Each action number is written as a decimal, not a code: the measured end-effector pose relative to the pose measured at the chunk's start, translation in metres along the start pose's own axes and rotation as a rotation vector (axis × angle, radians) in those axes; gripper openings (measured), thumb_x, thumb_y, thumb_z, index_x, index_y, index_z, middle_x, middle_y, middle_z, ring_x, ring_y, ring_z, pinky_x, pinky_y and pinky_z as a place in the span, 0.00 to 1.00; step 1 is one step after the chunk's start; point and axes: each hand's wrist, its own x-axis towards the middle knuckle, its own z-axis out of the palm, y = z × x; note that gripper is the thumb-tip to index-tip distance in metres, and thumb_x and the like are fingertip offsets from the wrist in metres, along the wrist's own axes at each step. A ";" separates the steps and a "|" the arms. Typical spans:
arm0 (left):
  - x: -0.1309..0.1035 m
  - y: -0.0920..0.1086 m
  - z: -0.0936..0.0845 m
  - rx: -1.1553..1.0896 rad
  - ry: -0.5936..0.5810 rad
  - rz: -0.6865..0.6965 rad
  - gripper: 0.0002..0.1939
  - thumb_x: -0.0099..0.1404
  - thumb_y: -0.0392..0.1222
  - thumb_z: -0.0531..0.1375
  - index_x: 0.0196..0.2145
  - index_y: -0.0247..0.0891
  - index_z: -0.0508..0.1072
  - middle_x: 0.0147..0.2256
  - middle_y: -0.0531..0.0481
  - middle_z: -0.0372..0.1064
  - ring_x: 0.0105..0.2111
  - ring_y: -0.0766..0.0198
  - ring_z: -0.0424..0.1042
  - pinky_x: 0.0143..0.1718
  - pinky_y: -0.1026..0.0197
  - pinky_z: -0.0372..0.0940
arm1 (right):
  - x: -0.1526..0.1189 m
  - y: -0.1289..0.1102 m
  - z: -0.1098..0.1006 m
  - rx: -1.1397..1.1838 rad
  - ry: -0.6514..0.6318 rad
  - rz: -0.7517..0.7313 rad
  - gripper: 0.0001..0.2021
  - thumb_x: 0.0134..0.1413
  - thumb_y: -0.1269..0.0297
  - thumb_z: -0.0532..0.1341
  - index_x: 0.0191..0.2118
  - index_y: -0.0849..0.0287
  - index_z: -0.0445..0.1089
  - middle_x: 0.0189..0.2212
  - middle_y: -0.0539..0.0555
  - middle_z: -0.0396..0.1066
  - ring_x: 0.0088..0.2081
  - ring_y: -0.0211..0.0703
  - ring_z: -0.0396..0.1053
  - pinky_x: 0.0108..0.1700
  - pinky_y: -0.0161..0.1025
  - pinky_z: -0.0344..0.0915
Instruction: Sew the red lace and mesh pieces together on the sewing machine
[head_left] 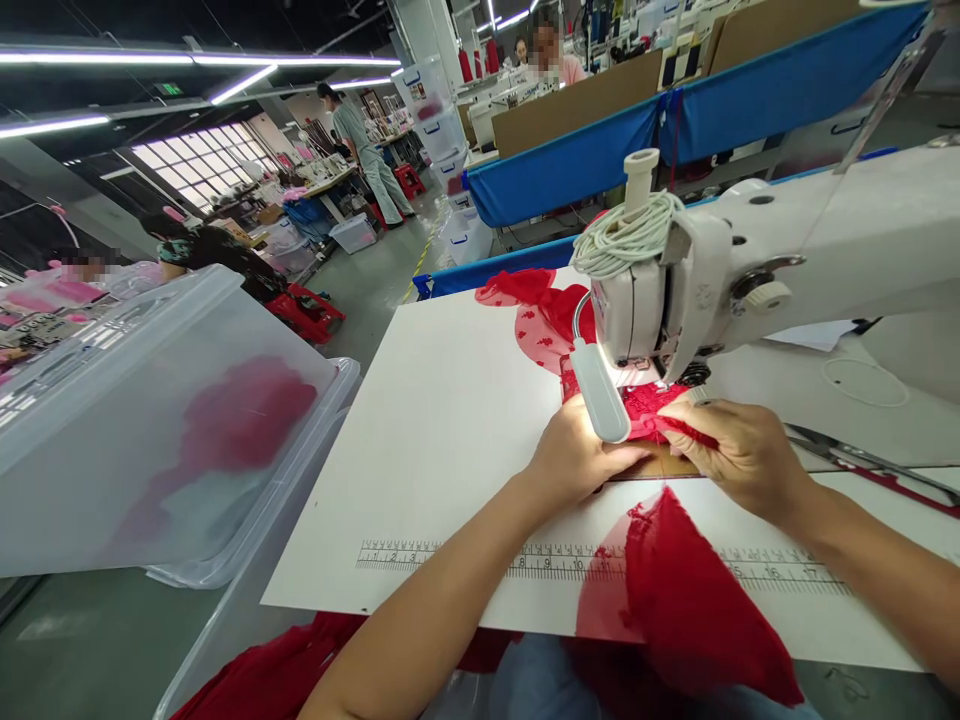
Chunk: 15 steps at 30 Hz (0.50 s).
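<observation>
A white sewing machine [630, 310] stands over red lace fabric [649, 405], lit by a small lamp [600, 390]. My left hand [566, 455] rests palm down beside the fabric, left of the needle area. Its thumb is stretched out; the lamp hides part of its other fingers. On the right, my right hand [739, 455] pinches an edge of the red fabric between thumb and fingers, close to the machine's foot. More red mesh cloth [544, 325] spreads out behind the foot. A separate-looking red piece [690, 590] hangs over the table's front edge, with a thread above it.
A ruler strip [547, 562] runs along the white table [450, 400]. Scissors [877, 462] lie to the right of my right hand. At left stands a clear plastic bin [187, 430] with red cloth inside. Blue cloth troughs [570, 165] and other people are beyond.
</observation>
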 end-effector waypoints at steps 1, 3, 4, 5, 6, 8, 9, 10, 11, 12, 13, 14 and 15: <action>-0.001 0.002 0.002 -0.011 0.041 -0.012 0.16 0.67 0.46 0.64 0.25 0.40 0.65 0.26 0.53 0.63 0.33 0.61 0.69 0.34 0.59 0.69 | 0.000 0.000 0.000 -0.004 0.003 -0.004 0.18 0.73 0.61 0.53 0.30 0.58 0.72 0.22 0.51 0.72 0.22 0.36 0.67 0.26 0.31 0.62; -0.004 0.004 0.005 0.002 0.115 -0.003 0.17 0.68 0.43 0.61 0.24 0.40 0.62 0.25 0.53 0.62 0.32 0.61 0.68 0.34 0.60 0.68 | -0.001 -0.001 0.001 -0.007 0.009 -0.026 0.17 0.72 0.61 0.54 0.31 0.58 0.72 0.22 0.51 0.71 0.22 0.36 0.67 0.26 0.31 0.62; -0.005 0.005 0.005 0.033 0.142 0.029 0.16 0.69 0.40 0.59 0.24 0.40 0.61 0.25 0.53 0.62 0.31 0.61 0.68 0.33 0.60 0.67 | -0.001 -0.001 0.001 -0.012 0.004 -0.045 0.15 0.71 0.62 0.55 0.32 0.57 0.73 0.22 0.49 0.71 0.21 0.35 0.67 0.25 0.31 0.61; -0.005 0.005 0.005 0.069 0.159 0.087 0.14 0.69 0.38 0.56 0.24 0.40 0.61 0.25 0.52 0.62 0.30 0.61 0.67 0.32 0.60 0.66 | 0.000 -0.001 0.001 0.001 -0.006 -0.060 0.12 0.69 0.65 0.56 0.34 0.57 0.73 0.23 0.49 0.71 0.22 0.36 0.68 0.26 0.31 0.61; -0.006 0.004 0.004 0.107 0.183 0.156 0.12 0.68 0.35 0.53 0.25 0.40 0.61 0.25 0.52 0.62 0.29 0.61 0.66 0.30 0.61 0.64 | 0.000 -0.001 0.000 0.015 -0.017 -0.060 0.08 0.65 0.69 0.57 0.36 0.57 0.73 0.24 0.49 0.72 0.23 0.37 0.69 0.27 0.31 0.62; -0.005 0.002 0.001 0.176 0.222 0.264 0.10 0.65 0.31 0.50 0.26 0.40 0.63 0.25 0.51 0.63 0.27 0.62 0.65 0.27 0.62 0.62 | 0.000 0.000 -0.002 -0.004 -0.039 -0.053 0.13 0.53 0.78 0.55 0.38 0.55 0.73 0.28 0.50 0.74 0.26 0.39 0.70 0.27 0.32 0.61; -0.005 0.002 -0.001 0.207 0.244 0.296 0.11 0.64 0.30 0.49 0.27 0.40 0.63 0.25 0.51 0.63 0.25 0.62 0.64 0.25 0.62 0.60 | -0.001 0.002 -0.003 -0.038 -0.036 -0.038 0.18 0.47 0.81 0.53 0.38 0.55 0.72 0.30 0.50 0.75 0.24 0.38 0.69 0.25 0.33 0.58; -0.004 0.003 -0.002 0.237 0.260 0.314 0.11 0.63 0.29 0.48 0.27 0.40 0.63 0.24 0.51 0.63 0.24 0.62 0.64 0.24 0.63 0.59 | -0.001 0.003 -0.004 -0.072 -0.024 -0.017 0.20 0.42 0.83 0.52 0.37 0.55 0.71 0.32 0.50 0.75 0.23 0.37 0.67 0.23 0.33 0.56; -0.003 0.004 -0.004 0.260 0.278 0.328 0.11 0.64 0.29 0.48 0.27 0.41 0.62 0.24 0.51 0.63 0.23 0.63 0.64 0.23 0.64 0.58 | -0.003 0.004 -0.005 -0.100 -0.005 0.008 0.21 0.38 0.84 0.51 0.36 0.55 0.70 0.33 0.50 0.75 0.22 0.36 0.66 0.22 0.34 0.53; -0.002 0.005 -0.005 0.277 0.294 0.337 0.12 0.64 0.30 0.48 0.27 0.41 0.62 0.23 0.52 0.63 0.23 0.63 0.63 0.22 0.64 0.58 | -0.004 0.005 -0.005 -0.117 0.015 0.034 0.22 0.36 0.85 0.50 0.35 0.56 0.69 0.33 0.51 0.75 0.22 0.36 0.66 0.22 0.34 0.53; -0.001 0.007 -0.006 0.286 0.307 0.345 0.12 0.65 0.30 0.48 0.27 0.41 0.62 0.23 0.52 0.62 0.22 0.63 0.63 0.21 0.65 0.58 | -0.004 0.006 -0.005 -0.121 0.034 0.058 0.21 0.35 0.85 0.49 0.34 0.56 0.67 0.33 0.51 0.75 0.23 0.37 0.67 0.22 0.33 0.53; 0.000 0.009 -0.007 0.286 0.321 0.353 0.12 0.65 0.30 0.47 0.27 0.41 0.62 0.23 0.52 0.62 0.22 0.63 0.63 0.21 0.65 0.58 | -0.005 0.007 -0.004 -0.114 0.048 0.077 0.21 0.34 0.85 0.49 0.34 0.56 0.66 0.33 0.51 0.74 0.25 0.38 0.68 0.23 0.33 0.55; 0.000 0.010 -0.008 0.282 0.332 0.358 0.12 0.65 0.30 0.47 0.27 0.42 0.61 0.24 0.52 0.62 0.21 0.64 0.63 0.21 0.65 0.59 | -0.005 0.007 -0.004 -0.097 0.057 0.093 0.21 0.34 0.85 0.49 0.34 0.55 0.65 0.33 0.52 0.74 0.26 0.38 0.69 0.25 0.32 0.58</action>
